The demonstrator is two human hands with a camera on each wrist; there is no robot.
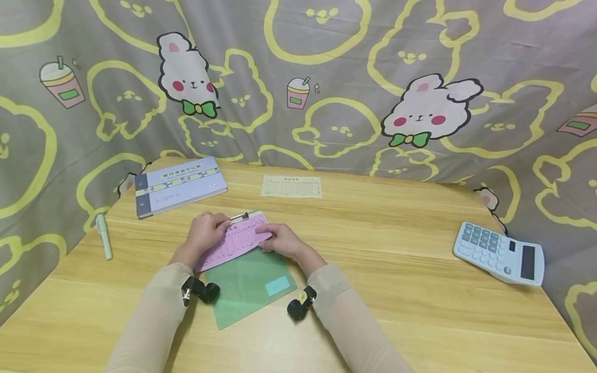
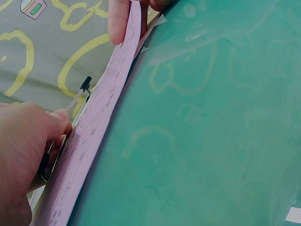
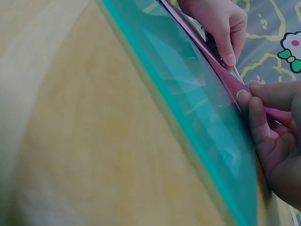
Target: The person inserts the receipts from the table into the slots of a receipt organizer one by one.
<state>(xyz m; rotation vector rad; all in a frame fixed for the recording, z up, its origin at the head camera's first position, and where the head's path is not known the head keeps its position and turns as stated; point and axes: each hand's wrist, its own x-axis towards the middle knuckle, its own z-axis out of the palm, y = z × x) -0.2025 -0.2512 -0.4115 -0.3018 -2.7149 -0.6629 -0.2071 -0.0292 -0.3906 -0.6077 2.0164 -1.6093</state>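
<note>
A green clipboard [image 1: 244,295] lies at a slant on the table, a light blue label in its lower right corner. Across its top half lies a stack of pink printed forms [image 1: 239,240]. My left hand [image 1: 204,232] holds the wire clip [image 2: 76,99] with black tips at the board's upper edge. Between thumb and fingers, my right hand [image 1: 283,240] pinches the right end of the pink forms. The right wrist view shows that pink edge [image 3: 228,84] bent up slightly at the fingertips.
A blue ledger book [image 1: 186,194] lies at the back left, a pale green marker [image 1: 104,237] at the left edge. One cream printed slip [image 1: 291,187] is at the back middle. On the right sits a light blue calculator [image 1: 499,253]. A patterned curtain [image 1: 336,62] hangs behind.
</note>
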